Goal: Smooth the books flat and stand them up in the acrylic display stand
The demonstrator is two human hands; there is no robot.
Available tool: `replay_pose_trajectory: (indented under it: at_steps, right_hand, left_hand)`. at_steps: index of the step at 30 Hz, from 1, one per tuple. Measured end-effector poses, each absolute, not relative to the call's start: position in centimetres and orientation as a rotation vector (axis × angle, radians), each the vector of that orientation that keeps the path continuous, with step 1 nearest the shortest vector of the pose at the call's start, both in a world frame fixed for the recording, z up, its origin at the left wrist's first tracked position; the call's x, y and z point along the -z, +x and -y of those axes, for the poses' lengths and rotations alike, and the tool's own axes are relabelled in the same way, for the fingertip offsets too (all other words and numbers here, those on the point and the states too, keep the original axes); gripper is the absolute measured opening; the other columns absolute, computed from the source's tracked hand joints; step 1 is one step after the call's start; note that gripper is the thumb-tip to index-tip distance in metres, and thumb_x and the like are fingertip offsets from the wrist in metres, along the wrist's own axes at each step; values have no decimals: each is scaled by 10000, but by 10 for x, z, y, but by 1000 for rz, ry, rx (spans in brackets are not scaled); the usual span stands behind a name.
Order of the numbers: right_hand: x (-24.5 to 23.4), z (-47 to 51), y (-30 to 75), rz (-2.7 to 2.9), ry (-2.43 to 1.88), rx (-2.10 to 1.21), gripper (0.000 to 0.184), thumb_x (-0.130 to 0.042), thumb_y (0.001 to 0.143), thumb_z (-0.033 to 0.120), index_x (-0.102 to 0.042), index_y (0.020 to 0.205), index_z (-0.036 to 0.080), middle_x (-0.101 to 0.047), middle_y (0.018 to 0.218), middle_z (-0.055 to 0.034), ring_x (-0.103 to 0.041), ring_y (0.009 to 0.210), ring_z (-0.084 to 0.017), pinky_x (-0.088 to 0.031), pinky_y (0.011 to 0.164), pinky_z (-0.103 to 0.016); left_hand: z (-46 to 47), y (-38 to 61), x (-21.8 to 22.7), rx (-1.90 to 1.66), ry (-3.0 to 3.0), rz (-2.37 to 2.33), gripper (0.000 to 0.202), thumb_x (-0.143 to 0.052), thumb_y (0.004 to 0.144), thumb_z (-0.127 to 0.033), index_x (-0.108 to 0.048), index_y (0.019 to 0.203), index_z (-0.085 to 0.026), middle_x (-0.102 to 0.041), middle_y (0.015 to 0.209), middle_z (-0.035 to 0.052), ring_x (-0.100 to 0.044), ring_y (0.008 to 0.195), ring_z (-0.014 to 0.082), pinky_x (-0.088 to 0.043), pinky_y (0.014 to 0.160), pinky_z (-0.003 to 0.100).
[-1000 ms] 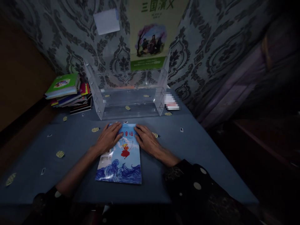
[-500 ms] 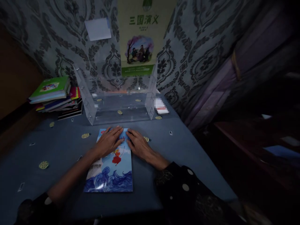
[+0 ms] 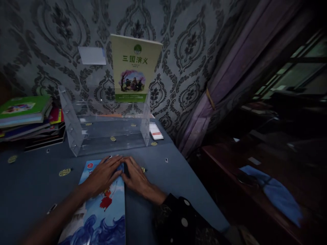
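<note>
A thin blue picture book (image 3: pixel 102 211) with waves and a red figure on its cover lies flat on the blue tablecloth (image 3: pixel 30 183). My left hand (image 3: pixel 103 174) rests flat on the book's top part, fingers stretched out. My right hand (image 3: pixel 135 177) lies flat beside it at the book's top right corner, fingertips touching the left hand's. Just beyond the hands stands a clear acrylic rack (image 3: pixel 104 122). A green book (image 3: pixel 134 69) stands upright at the rack's back against the wall.
A stack of books (image 3: pixel 28 119) sits at the far left. A small blurred white item (image 3: pixel 155 132) lies right of the rack. Purple curtain (image 3: pixel 217 95) hangs at the right. A dark wooden surface with a blue cloth (image 3: pixel 273 192) lies beyond the table's right edge.
The view has swung right and up, so the table shifted left and down in frame. My hands have slid together until their fingertips meet at the book's top edge.
</note>
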State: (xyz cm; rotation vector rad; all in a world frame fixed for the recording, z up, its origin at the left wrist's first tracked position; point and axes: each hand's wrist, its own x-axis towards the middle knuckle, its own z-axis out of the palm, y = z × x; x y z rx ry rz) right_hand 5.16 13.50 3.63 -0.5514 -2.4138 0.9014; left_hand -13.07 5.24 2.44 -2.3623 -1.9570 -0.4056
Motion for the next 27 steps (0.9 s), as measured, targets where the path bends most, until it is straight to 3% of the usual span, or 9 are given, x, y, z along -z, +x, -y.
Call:
replay_pose_trajectory:
  at_steps: [11, 20, 27]
  right_hand:
    - [-37, -141, 40, 2363, -405, -1059, 463, -556, 851, 69, -470, 1281, 217, -529, 1378, -113, -480, 1342, -217, -392, 1145, -431]
    - [-27, -127, 51, 2404, -473, -959, 484, -565, 888, 129, -488, 1364, 175, -546, 1412, -149, -489, 1357, -238, -424, 1140, -437]
    - [-24, -130, 52, 2465, -475, -916, 442, -583, 913, 201, -539, 1351, 162, -501, 1482, -154, -473, 1388, -238, -423, 1149, -424]
  left_hand:
    - [-54, -138, -17, 390, -2220, 1957, 469, -311, 1048, -447, -542, 1397, -235, -535, 1482, 75, -516, 1348, 225, -412, 1085, 427]
    - [-51, -138, -19, 360, -2255, 1985, 496, -291, 1049, -450, -454, 1477, -261, -486, 1522, 59, -461, 1398, 227, -374, 1117, 439]
    - [-52, -138, -19, 390, -2261, 1959, 514, -269, 1052, -484, -486, 1450, -242, -517, 1498, 65, -490, 1372, 224, -382, 1114, 434]
